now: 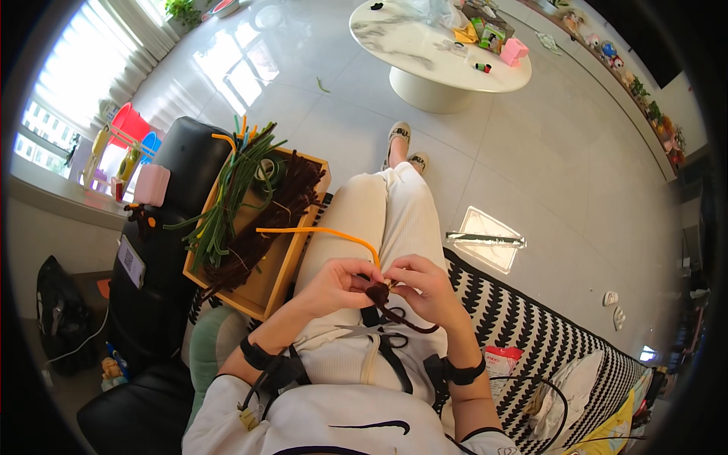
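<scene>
Above my lap my left hand (341,287) and my right hand (426,290) meet with fingertips pinched. Between them is a small dark brown fuzzy piece (377,293), apparently shaped from pipe cleaner, its loose end curving down under my right hand. An orange pipe cleaner (322,229) rises from the pinch and bends away to the left. My fingers hide where the two meet. Scissors (353,331) with black handles lie on my lap below the hands. Left of my legs, a wooden box (277,267) holds bundled green pipe cleaners (236,178) and brown pipe cleaners (284,216).
A black leather sofa arm (199,152) carries a pink case (152,185). The seat has a black-and-white patterned cover (523,315), with a red packet (503,360) and a white bag (570,387). A round marble-topped table (409,45) stands ahead.
</scene>
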`<act>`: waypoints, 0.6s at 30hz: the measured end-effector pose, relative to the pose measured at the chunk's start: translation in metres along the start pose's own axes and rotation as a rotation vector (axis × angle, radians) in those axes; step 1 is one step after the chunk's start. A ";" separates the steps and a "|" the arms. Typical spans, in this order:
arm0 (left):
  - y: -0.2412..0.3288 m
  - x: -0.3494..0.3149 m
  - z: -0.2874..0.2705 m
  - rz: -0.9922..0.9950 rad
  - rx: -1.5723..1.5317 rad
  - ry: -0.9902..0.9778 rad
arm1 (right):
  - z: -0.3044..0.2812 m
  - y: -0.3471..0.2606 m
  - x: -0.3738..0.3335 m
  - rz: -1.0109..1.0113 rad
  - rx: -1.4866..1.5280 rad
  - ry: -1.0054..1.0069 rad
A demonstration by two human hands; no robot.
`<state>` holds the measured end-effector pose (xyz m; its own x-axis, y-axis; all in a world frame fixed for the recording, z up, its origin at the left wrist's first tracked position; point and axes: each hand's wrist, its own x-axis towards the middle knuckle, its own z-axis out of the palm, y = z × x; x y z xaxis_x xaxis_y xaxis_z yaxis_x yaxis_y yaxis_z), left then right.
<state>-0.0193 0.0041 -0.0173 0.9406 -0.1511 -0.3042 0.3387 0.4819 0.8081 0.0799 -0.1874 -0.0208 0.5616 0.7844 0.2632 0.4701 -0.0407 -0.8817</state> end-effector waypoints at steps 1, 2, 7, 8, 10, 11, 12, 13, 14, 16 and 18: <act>0.001 0.000 -0.001 -0.024 0.017 -0.026 | 0.000 -0.001 0.000 0.006 -0.001 -0.003; 0.001 -0.001 -0.002 -0.024 0.018 -0.026 | 0.000 -0.002 0.000 0.012 -0.001 -0.005; 0.000 -0.001 -0.004 -0.034 0.029 -0.048 | -0.003 -0.003 0.001 -0.027 -0.023 -0.010; 0.000 -0.001 -0.004 -0.035 0.029 -0.048 | -0.003 -0.002 0.001 -0.037 -0.028 -0.006; 0.000 -0.001 -0.003 -0.019 0.021 -0.048 | -0.004 -0.003 0.001 -0.046 -0.033 -0.008; -0.001 -0.002 -0.004 -0.019 0.021 -0.047 | -0.004 -0.003 0.001 -0.055 -0.038 -0.009; -0.002 -0.001 -0.005 -0.016 0.013 -0.054 | -0.004 -0.002 0.001 -0.055 -0.039 -0.009; -0.003 -0.001 -0.006 -0.014 0.006 -0.061 | -0.004 -0.002 0.000 -0.059 -0.040 -0.010; -0.003 -0.001 -0.005 -0.014 0.006 -0.061 | -0.004 -0.002 0.000 -0.064 -0.041 -0.010; -0.002 -0.001 -0.005 -0.040 -0.013 -0.054 | -0.004 -0.001 -0.001 -0.051 -0.029 -0.014; -0.005 -0.001 -0.006 -0.024 -0.040 -0.068 | -0.007 -0.002 0.000 -0.040 -0.014 -0.019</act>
<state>-0.0223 0.0073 -0.0242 0.9320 -0.2209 -0.2874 0.3616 0.5113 0.7796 0.0834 -0.1915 -0.0166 0.5292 0.7972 0.2904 0.5016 -0.0179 -0.8649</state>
